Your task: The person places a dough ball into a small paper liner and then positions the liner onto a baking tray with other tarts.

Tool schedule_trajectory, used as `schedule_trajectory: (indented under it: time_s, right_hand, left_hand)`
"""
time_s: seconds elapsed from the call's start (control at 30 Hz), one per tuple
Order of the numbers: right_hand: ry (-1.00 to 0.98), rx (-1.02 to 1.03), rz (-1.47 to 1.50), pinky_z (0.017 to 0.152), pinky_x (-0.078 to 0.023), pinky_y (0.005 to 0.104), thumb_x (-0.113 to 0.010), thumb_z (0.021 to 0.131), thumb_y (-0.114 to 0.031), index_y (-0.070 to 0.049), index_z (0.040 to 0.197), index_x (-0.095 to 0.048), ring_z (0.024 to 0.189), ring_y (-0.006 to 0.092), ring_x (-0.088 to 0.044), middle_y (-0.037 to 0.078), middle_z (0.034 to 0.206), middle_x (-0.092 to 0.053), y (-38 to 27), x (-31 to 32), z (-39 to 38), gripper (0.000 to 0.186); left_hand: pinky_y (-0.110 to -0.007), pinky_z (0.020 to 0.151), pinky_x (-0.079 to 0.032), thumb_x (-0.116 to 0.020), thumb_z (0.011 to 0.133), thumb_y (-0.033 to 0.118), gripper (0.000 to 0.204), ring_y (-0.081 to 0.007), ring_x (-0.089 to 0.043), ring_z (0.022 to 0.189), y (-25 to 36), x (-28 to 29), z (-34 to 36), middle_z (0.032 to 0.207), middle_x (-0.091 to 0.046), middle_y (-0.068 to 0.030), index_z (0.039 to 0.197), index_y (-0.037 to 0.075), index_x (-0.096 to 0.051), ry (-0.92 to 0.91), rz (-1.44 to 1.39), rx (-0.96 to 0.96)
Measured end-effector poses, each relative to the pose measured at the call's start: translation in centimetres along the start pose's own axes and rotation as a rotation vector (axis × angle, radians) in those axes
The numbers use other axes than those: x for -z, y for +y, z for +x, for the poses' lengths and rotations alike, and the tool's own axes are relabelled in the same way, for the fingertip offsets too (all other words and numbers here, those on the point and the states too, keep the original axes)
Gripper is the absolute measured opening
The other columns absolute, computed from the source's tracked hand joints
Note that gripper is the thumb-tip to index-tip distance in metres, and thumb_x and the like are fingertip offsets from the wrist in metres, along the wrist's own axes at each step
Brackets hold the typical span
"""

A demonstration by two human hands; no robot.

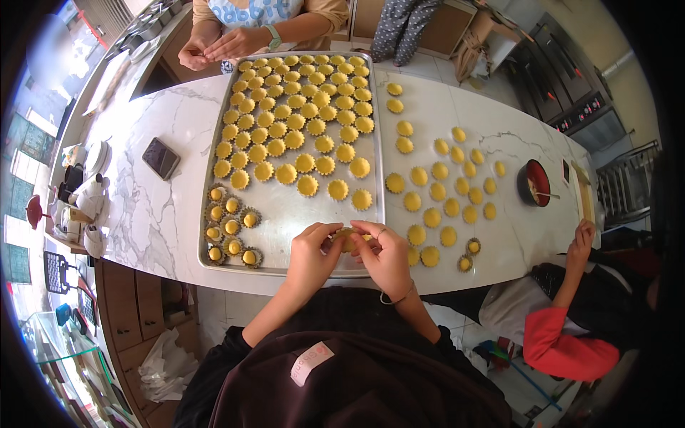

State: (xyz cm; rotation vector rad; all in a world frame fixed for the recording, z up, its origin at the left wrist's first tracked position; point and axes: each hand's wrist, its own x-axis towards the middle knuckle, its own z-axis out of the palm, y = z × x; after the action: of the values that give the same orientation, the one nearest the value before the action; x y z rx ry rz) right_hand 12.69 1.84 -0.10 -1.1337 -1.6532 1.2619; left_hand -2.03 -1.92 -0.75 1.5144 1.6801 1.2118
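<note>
The left hand (314,250) and the right hand (387,253) are together, thumbs and fingertips pinched around one small yellow piece of dough (349,242), which they hold up over the near edge of the metal tray (282,210). The fingers hide much of the piece, so I cannot tell whether a tin sits under it. Judging by the grip, the step in hand is pressing and shaping. To do it well, the thumbs should work lightly and evenly while the fingers turn the piece little by little, bringing the wall to the same thickness all round without thinning the base or tearing the rim. The fluted yellow shells (307,186) in rows on the far part of the tray make a good pattern to match: hollow in the middle, with a neat edge. The tins with dough balls (232,205) stand bunched at the tray's near left, and two more tins (465,264) are on the table (193,118) to the right, near the loose dough rounds (437,191). Elbows are best kept low and clear of these, since a brushed shell could easily dent.
</note>
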Motion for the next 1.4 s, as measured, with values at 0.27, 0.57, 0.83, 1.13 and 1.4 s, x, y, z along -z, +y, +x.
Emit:
schedule_trajectory:
  time_s: [0.27, 0.57, 0.83, 1.13, 1.4]
  right_hand:
    - [0.029, -0.103, 0.134, 0.051, -0.053, 0.0217, -0.061, 0.086, -0.003, 0.003, 0.105, -0.062, 0.063, 0.0146, -0.068, 0.011, 0.086, -0.065, 0.2, -0.2, -0.3, 0.02]
    - [-0.011, -0.101, 0.083, 0.05, -0.052, 0.0236, -0.061, 0.087, -0.007, 0.002, 0.103, -0.064, 0.059, 0.0158, -0.067, 0.01, 0.077, -0.066, 0.9, -0.4, -0.4, 0.019]
    - [-0.054, -0.053, -0.023, 0.05, -0.052, 0.0236, -0.061, 0.088, -0.01, 0.004, 0.1, -0.065, 0.061, 0.0159, -0.068, 0.013, 0.075, -0.067, 0.8, -0.2, -0.2, 0.019]
    - [-0.082, 0.054, -0.183, 0.053, -0.053, 0.0245, -0.061, 0.087, -0.01, 0.003, 0.102, -0.064, 0.063, 0.0179, -0.068, 0.013, 0.08, -0.067, 1.6, -0.3, -0.4, 0.02]
    - [-0.144, -0.1, 0.014, 0.054, -0.053, 0.0249, -0.06, 0.088, -0.008, 0.004, 0.106, -0.062, 0.065, 0.0179, -0.069, 0.013, 0.081, -0.067, 0.0, 0.1, -0.6, 0.022]
  left_hand:
    - [-0.025, 0.057, -0.05, -0.068, 0.075, 0.0, 0.021, -0.0162, -0.062, 0.062, 0.7, 0.0, 0.0, 0.081, -0.063, -0.0116, 0.096, -0.002, -0.065, 0.061, -0.097, 0.058]
    - [-0.025, 0.06, -0.051, -0.068, 0.076, -0.001, 0.016, -0.0155, -0.063, 0.067, 1.2, 0.2, -0.1, 0.083, -0.064, -0.0116, 0.092, -0.002, -0.066, 0.029, -0.021, -0.025]
    - [-0.028, 0.06, -0.053, -0.065, 0.078, 0.001, 0.018, -0.0226, -0.066, 0.069, 0.5, 0.3, -0.3, 0.087, -0.064, -0.0141, 0.096, -0.003, -0.066, -0.023, -0.016, -0.043]
    - [-0.028, 0.06, -0.052, -0.065, 0.079, 0.0, 0.017, -0.0215, -0.066, 0.068, 0.4, 0.4, -0.3, 0.083, -0.064, -0.014, 0.095, -0.003, -0.066, -0.025, -0.028, -0.027]
    - [-0.027, 0.066, -0.054, -0.065, 0.077, -0.003, 0.018, -0.0195, -0.067, 0.073, 0.3, 0.7, -0.2, 0.084, -0.065, -0.0127, 0.094, -0.003, -0.067, -0.064, -0.056, 0.002]
